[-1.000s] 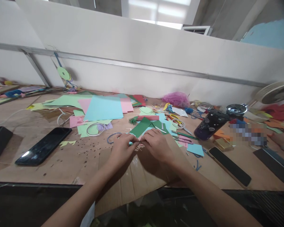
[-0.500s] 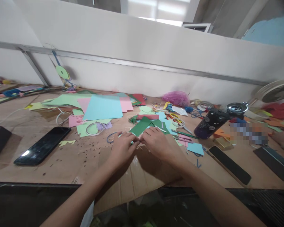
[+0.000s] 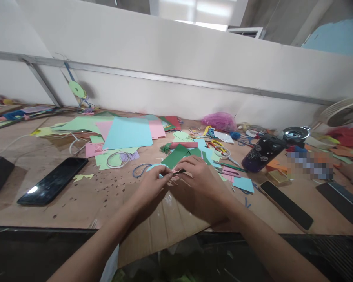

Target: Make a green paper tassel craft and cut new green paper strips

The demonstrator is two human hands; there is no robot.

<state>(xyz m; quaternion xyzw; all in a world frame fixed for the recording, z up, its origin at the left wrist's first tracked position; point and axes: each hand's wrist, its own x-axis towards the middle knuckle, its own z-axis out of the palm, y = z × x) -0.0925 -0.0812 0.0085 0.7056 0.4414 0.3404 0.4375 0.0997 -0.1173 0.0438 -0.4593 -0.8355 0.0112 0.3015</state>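
My left hand (image 3: 155,179) and my right hand (image 3: 195,172) meet above a cardboard sheet (image 3: 153,227) near the table's front. Thumb and fingertips of the left are pinched at one end of a small dark strip (image 3: 180,171), with a bit of pink beside it. The right hand's fingers curl over the other end. What exactly the strip is cannot be made out, since fingers cover much of it. Just beyond the hands lies dark green paper (image 3: 176,154). A light blue piece of paper (image 3: 157,168) sits partly under the left hand.
Coloured paper sheets (image 3: 129,133) lie at the back. A roll of white tape (image 3: 222,152), scissors (image 3: 229,172) and a dark tumbler (image 3: 260,152) stand or lie rightward. Phones (image 3: 53,182) flank my arms. Another person's hand (image 3: 351,172) shows at far right.
The fingers of my right hand have lifted and spread slightly, and the dark strip between the hands now shows. My left hand has stayed nearly in place.
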